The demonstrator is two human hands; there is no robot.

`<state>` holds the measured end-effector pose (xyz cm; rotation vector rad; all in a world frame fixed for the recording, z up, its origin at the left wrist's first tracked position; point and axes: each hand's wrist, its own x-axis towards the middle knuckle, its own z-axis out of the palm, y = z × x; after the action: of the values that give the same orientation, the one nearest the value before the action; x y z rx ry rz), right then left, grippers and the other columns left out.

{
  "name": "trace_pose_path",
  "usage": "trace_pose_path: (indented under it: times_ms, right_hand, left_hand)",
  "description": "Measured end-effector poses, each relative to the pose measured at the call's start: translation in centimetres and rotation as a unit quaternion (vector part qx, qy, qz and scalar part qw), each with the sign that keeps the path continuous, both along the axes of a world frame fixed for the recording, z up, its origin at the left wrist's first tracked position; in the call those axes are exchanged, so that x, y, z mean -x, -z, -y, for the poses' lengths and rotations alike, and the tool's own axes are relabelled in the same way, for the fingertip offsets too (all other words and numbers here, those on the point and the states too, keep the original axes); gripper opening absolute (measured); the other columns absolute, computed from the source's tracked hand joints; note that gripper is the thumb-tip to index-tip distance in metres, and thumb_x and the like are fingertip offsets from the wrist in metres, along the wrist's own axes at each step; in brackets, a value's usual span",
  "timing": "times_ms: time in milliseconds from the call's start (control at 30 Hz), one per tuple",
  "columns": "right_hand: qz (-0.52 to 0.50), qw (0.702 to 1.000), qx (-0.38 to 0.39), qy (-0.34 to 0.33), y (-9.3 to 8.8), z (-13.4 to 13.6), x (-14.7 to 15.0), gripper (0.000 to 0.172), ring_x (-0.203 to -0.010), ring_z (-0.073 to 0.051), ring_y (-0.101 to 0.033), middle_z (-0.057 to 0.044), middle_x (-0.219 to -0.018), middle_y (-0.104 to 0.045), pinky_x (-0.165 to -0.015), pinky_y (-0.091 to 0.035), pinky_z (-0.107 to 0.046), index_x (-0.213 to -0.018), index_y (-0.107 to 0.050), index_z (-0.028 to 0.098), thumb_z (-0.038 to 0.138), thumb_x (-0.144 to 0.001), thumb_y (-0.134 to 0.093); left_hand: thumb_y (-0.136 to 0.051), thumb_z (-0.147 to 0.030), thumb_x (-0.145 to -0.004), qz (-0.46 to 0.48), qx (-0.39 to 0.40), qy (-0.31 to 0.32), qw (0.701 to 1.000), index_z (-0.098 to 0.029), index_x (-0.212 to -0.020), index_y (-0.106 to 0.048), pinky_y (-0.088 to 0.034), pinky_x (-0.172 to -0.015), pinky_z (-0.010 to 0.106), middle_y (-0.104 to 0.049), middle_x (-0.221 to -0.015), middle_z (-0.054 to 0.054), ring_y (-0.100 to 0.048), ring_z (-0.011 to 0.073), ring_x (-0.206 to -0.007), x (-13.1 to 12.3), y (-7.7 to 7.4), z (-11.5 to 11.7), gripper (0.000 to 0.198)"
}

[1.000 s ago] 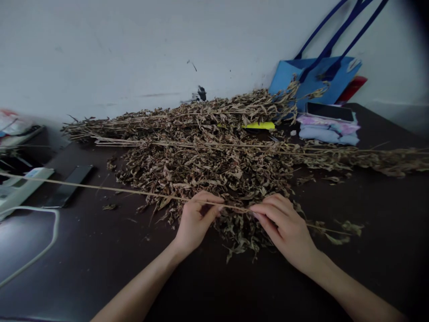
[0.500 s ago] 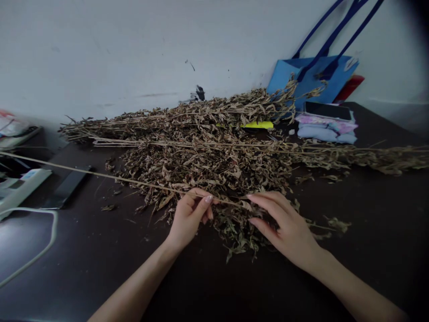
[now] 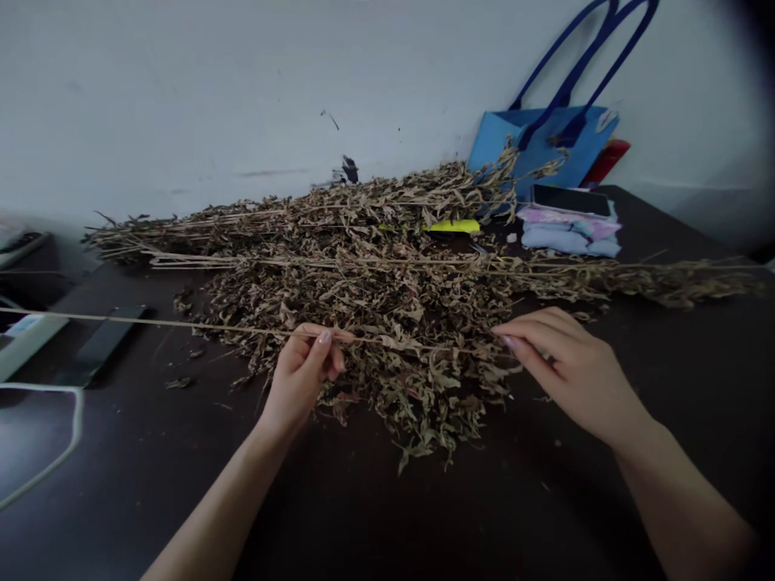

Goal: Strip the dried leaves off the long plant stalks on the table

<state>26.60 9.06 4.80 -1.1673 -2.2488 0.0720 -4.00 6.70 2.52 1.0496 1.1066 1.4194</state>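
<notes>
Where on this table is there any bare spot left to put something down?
Bare dark table shows along the near edge below the dried leaf pile, and at the left between the pile and a black flat bar. The back is crowded: leafy stalks, blue bag, phone on folded cloth.

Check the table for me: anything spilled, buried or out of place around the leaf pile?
A yellow object lies half buried under the dried stalks near the blue bag. Leaf crumbs lie apart from the pile on the dark table. Nothing else stands out.
</notes>
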Motion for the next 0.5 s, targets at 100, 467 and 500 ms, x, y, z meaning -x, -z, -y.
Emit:
trace_pose_path:
  times_ms: [100,467,500]
  right_hand:
    - [0.020,0.999,0.015,-0.024,0.5,0.0,0.3,0.017,-0.089,-0.018,-0.054,-0.005,-0.094,-0.061,-0.077,-0.044,-0.033,-0.101,-0.060,0.021,0.024,-0.090,-0.047]
    - [0.056,0.996,0.050,-0.057,2.4,-0.3,1.4,0.017,-0.086,-0.019,-0.052,-0.006,-0.090,-0.060,-0.076,-0.044,-0.035,-0.094,-0.060,0.020,0.026,-0.091,-0.044]
    - [0.056,0.996,0.049,-0.057,2.4,-0.3,1.4,0.017,-0.087,-0.019,-0.052,-0.006,-0.090,-0.060,-0.076,-0.043,-0.036,-0.095,-0.060,0.020,0.026,-0.091,-0.045]
  left_hand:
    - [-0.057,-0.025,-0.084,0.005,-0.001,-0.008,1.000,-0.015,-0.080,-0.054,-0.034,-0.044,0.015,-0.066,-0.078,0.003,-0.045,0.0058,-0.051,0.3,0.1,-0.1,0.011]
    - [-0.059,-0.023,-0.082,0.023,0.000,-0.004,1.000,-0.016,-0.081,-0.052,-0.035,-0.045,0.016,-0.069,-0.087,0.005,-0.048,0.0053,-0.051,0.3,-0.1,-0.1,0.009]
    - [-0.058,-0.023,-0.083,0.022,-0.002,-0.004,1.000,-0.016,-0.081,-0.053,-0.036,-0.045,0.016,-0.069,-0.087,0.005,-0.048,0.0053,-0.051,0.3,-0.1,-0.1,0.009]
